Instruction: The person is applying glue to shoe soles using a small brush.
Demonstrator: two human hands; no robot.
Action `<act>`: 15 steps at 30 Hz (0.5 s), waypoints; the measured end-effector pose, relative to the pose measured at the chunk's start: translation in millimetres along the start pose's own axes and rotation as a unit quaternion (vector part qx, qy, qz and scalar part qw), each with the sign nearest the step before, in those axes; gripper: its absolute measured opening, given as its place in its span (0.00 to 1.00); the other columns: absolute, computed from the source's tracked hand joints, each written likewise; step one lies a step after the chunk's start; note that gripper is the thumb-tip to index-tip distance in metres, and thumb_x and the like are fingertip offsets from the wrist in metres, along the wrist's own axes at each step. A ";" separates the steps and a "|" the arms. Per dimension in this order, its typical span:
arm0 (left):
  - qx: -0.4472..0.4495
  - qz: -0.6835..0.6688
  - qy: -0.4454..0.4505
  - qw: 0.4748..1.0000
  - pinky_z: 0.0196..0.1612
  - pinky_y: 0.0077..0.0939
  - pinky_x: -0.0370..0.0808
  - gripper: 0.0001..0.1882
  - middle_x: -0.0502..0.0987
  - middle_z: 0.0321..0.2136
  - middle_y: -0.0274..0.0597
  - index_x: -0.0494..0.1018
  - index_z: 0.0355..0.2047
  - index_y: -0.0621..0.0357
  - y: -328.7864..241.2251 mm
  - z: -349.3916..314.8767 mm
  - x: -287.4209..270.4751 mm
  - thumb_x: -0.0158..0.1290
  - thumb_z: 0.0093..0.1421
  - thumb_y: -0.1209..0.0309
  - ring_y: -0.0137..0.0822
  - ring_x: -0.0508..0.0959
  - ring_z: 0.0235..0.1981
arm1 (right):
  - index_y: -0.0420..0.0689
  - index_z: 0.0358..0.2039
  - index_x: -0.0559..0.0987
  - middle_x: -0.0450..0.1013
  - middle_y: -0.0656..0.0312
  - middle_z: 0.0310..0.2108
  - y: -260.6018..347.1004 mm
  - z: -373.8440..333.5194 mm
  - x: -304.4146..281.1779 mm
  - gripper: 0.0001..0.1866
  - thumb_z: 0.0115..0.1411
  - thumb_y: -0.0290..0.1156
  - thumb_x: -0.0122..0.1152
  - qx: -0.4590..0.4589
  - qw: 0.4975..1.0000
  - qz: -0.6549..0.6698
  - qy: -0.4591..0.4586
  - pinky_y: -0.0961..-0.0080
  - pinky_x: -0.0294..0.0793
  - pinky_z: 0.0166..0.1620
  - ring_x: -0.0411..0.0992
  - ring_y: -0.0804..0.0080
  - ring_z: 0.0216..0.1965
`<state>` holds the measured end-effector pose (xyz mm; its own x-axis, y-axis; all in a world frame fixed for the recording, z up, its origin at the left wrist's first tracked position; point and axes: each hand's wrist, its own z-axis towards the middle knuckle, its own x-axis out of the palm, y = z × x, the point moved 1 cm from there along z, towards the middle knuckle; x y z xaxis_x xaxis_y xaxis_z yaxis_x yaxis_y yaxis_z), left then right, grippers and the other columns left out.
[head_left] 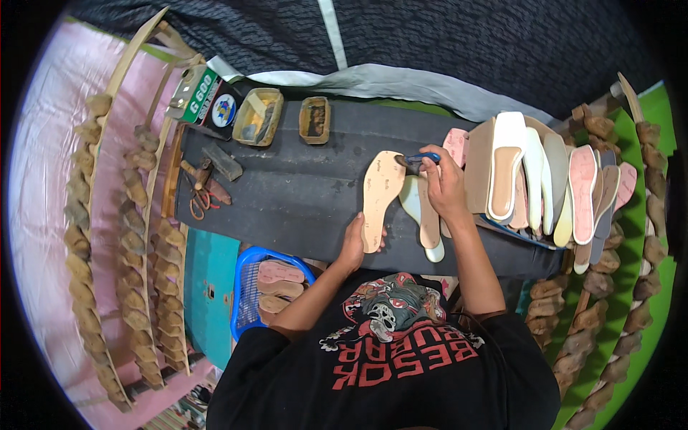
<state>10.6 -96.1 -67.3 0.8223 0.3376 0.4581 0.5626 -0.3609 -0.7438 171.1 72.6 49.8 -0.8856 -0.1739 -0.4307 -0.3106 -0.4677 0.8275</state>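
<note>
A beige insole (380, 193) with small printed marks is held at its narrow heel end by my left hand (352, 244), fingers closed around the edge. Its wide toe end points away from me, tilted above the dark table. My right hand (446, 186) grips a blue-handled brush (428, 155). The brush's dark tip touches the insole's right toe edge. Beneath my right wrist lie a tan insole (428, 222) and a whitish one (411, 195), partly overlapping. A pink insole (455, 143) rests farther back, beside the box.
A cardboard box (479, 172) crammed with insoles stands at the right. Far left hold a glue can (197, 100), a yellowish tub (258, 118), a smaller tub (314, 120) and scissors (203, 199). A blue basket (247, 287) with insoles sits below. Racks of shoe lasts (79, 244) flank the table.
</note>
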 end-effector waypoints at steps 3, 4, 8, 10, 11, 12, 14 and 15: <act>0.016 0.010 -0.004 1.000 0.25 0.28 0.77 0.30 0.78 0.29 0.45 0.70 0.47 0.61 -1.4 -4.6 -5.2 0.30 0.73 0.47 0.35 0.79 0.25 | 0.38 0.45 0.75 0.77 0.51 0.37 9.2 9.3 1.9 0.08 0.68 0.27 0.54 -0.038 0.998 -0.023 0.038 0.67 0.75 0.40 0.77 0.55 0.35; 0.020 0.005 -0.013 1.000 0.25 0.28 0.77 0.30 0.78 0.29 0.45 0.70 0.46 0.61 -3.6 -6.0 -7.6 0.31 0.73 0.47 0.35 0.79 0.24 | 0.38 0.45 0.75 0.77 0.50 0.37 17.0 9.8 3.6 0.08 0.67 0.26 0.55 -0.043 0.997 -0.010 0.065 0.67 0.75 0.41 0.77 0.54 0.36; 0.022 -0.002 -0.034 0.999 0.24 0.28 0.76 0.30 0.78 0.27 0.45 0.71 0.45 0.61 -9.6 -3.5 -26.9 0.32 0.73 0.46 0.35 0.78 0.22 | 0.38 0.45 0.75 0.77 0.51 0.37 36.5 4.2 12.3 0.08 0.67 0.25 0.56 -0.057 0.988 0.005 0.146 0.67 0.75 0.42 0.77 0.54 0.37; 0.021 -0.001 -0.019 1.000 0.24 0.28 0.76 0.30 0.78 0.27 0.45 0.71 0.45 0.60 -15.4 -1.0 -34.2 0.33 0.73 0.46 0.34 0.78 0.21 | 0.38 0.45 0.76 0.77 0.51 0.37 35.8 9.0 13.0 0.08 0.67 0.25 0.56 -0.058 0.990 -0.011 0.127 0.67 0.75 0.42 0.78 0.55 0.37; 0.017 0.010 -0.002 1.000 0.23 0.27 0.76 0.30 0.78 0.27 0.45 0.71 0.45 0.60 -17.6 0.3 -37.5 0.33 0.72 0.45 0.34 0.78 0.21 | 0.38 0.45 0.76 0.77 0.51 0.37 33.3 11.3 13.0 0.08 0.67 0.25 0.56 -0.055 0.993 -0.022 0.098 0.67 0.76 0.41 0.78 0.55 0.37; 0.017 0.019 0.021 0.999 0.24 0.27 0.76 0.29 0.78 0.27 0.45 0.71 0.45 0.60 -21.2 1.1 -41.9 0.34 0.72 0.45 0.33 0.78 0.21 | 0.38 0.45 0.76 0.78 0.52 0.38 30.7 17.4 16.3 0.09 0.67 0.25 0.56 -0.068 0.994 -0.041 0.076 0.68 0.76 0.41 0.78 0.57 0.36; 0.017 0.010 0.033 0.999 0.23 0.25 0.76 0.28 0.78 0.27 0.44 0.70 0.46 0.60 -23.5 0.3 -44.2 0.33 0.73 0.47 0.33 0.78 0.21 | 0.38 0.45 0.76 0.78 0.52 0.38 30.1 26.3 19.1 0.09 0.67 0.25 0.57 -0.058 0.995 -0.039 0.077 0.68 0.76 0.41 0.78 0.57 0.36; 0.015 0.008 0.044 0.999 0.22 0.24 0.76 0.27 0.78 0.27 0.44 0.70 0.46 0.60 -24.2 -0.2 -45.5 0.32 0.74 0.49 0.32 0.78 0.21 | 0.38 0.45 0.76 0.78 0.51 0.38 31.8 28.8 20.2 0.09 0.66 0.25 0.57 -0.047 0.996 -0.033 0.074 0.68 0.76 0.41 0.78 0.57 0.36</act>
<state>-40.4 -102.9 -70.1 0.8357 0.2542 0.4867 0.5483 -0.3379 -0.7650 133.4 79.2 77.8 -0.8016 -0.2638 -0.5366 -0.3256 -0.5601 0.7617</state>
